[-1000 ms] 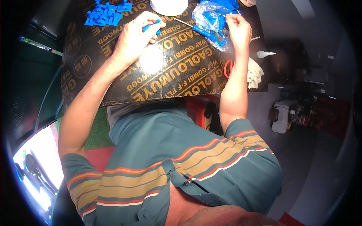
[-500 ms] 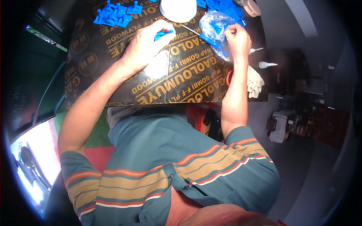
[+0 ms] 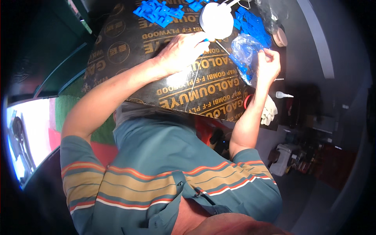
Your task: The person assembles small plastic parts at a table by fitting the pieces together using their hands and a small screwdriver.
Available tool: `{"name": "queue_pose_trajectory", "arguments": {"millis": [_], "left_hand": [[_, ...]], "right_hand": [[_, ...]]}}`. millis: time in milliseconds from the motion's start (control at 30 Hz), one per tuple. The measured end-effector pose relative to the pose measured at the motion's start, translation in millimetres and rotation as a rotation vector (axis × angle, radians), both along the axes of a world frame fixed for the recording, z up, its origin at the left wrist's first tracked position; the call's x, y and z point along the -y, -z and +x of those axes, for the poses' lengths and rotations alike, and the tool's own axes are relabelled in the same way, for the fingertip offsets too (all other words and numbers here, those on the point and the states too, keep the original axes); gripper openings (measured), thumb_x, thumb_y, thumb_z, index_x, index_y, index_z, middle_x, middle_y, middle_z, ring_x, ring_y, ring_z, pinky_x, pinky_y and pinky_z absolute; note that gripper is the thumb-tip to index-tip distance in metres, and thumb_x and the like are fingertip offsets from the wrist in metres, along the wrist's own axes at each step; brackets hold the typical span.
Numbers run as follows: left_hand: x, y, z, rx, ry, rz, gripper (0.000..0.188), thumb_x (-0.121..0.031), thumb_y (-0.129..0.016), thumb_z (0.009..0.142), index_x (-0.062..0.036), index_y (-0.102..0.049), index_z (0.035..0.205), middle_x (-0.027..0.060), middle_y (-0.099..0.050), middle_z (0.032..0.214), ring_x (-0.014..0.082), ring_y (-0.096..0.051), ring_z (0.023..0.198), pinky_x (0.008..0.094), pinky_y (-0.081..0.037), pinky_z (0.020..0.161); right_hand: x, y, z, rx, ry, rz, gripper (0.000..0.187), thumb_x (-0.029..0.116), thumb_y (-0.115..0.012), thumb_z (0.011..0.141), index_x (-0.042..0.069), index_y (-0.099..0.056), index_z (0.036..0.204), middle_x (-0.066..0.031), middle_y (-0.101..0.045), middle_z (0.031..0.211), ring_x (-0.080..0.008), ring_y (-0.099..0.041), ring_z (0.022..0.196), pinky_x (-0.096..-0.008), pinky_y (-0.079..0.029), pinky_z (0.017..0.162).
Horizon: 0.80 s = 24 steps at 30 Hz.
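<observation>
My left hand point(image 3: 182, 51) is closed around a small blue plastic part, with only bits of it showing by the fingertips, just below a white round lamp head point(image 3: 216, 22). My right hand point(image 3: 270, 65) is at the right side of a clear plastic bag point(image 3: 247, 46) with blue pieces in it. Its thumb and fingers are pinched together; whatever they hold is too small to make out. Between the hands lies a screwdriver point(image 3: 235, 60) with a blue handle, partly against the bag, its shaft pointing toward my left fingertips.
Blue plastic parts point(image 3: 158, 13) are heaped at the far left of the printed black tabletop point(image 3: 188, 92), with another blue heap point(image 3: 254, 26) behind the bag. At the right are pale round pieces point(image 3: 280, 37), a white nozzle-tipped bottle point(image 3: 283, 94), a white glove point(image 3: 269, 111) and a red ring point(image 3: 246, 102).
The whole view has shifted and turned, so the table sits lower and further right. My left hand is slightly nearer the lamp head. My right hand stays by the bag, still pinched.
</observation>
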State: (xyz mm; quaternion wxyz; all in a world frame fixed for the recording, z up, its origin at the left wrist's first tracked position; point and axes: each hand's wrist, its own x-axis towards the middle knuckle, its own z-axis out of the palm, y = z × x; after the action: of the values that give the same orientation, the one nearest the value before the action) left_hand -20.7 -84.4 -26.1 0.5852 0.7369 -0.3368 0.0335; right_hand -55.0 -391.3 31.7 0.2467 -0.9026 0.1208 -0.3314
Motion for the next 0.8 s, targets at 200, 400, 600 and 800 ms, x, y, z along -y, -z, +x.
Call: {"name": "queue_pose_trajectory", "arguments": {"millis": [200,400,600,800], "left_hand": [[3,2,0,0.009,-0.047,0.023,0.028,-0.015,-0.058,0.102,-0.0053,-0.065,0.128,0.0129,-0.074,0.097,0.0273,-0.074,0.086,0.0387,-0.057,0.082],[-2,1,1,-0.066,-0.022,-0.016,0.023,-0.019,-0.063,0.102,-0.0044,-0.065,0.119,0.015,-0.074,0.102,0.0282,-0.074,0.093,0.0386,-0.056,0.086],[-2,10,10,-0.027,-0.024,-0.009,0.021,-0.017,-0.062,0.103,-0.0049,-0.062,0.119,0.0119,-0.073,0.101,0.0275,-0.072,0.093,0.037,-0.056,0.087],[0,3,8,-0.121,-0.009,-0.079,0.021,-0.019,-0.063,0.104,-0.0044,-0.063,0.118,0.0067,-0.073,0.099,0.0166,-0.07,0.081,0.0307,-0.056,0.075]], "right_hand": [[-45,7,-1,-0.133,-0.464,0.376,0.018,0.009,-0.081,0.091,0.002,-0.072,0.106,-0.0043,-0.074,0.095,-0.0069,-0.065,0.083,-0.023,-0.053,0.078],[-97,6,4,-0.377,-0.699,0.68,0.022,0.007,-0.08,0.093,0.001,-0.071,0.113,-0.0039,-0.075,0.098,-0.0084,-0.068,0.088,-0.0228,-0.054,0.08],[-99,14,13,-0.354,-0.778,0.776,0.021,0.005,-0.076,0.096,-0.001,-0.071,0.116,-0.0076,-0.075,0.104,-0.0113,-0.07,0.093,-0.0242,-0.056,0.083],[-103,14,4,-0.357,-0.724,0.749,0.022,0.006,-0.068,0.101,-0.001,-0.07,0.122,-0.0081,-0.075,0.104,-0.0122,-0.071,0.095,-0.0248,-0.056,0.084]]}}
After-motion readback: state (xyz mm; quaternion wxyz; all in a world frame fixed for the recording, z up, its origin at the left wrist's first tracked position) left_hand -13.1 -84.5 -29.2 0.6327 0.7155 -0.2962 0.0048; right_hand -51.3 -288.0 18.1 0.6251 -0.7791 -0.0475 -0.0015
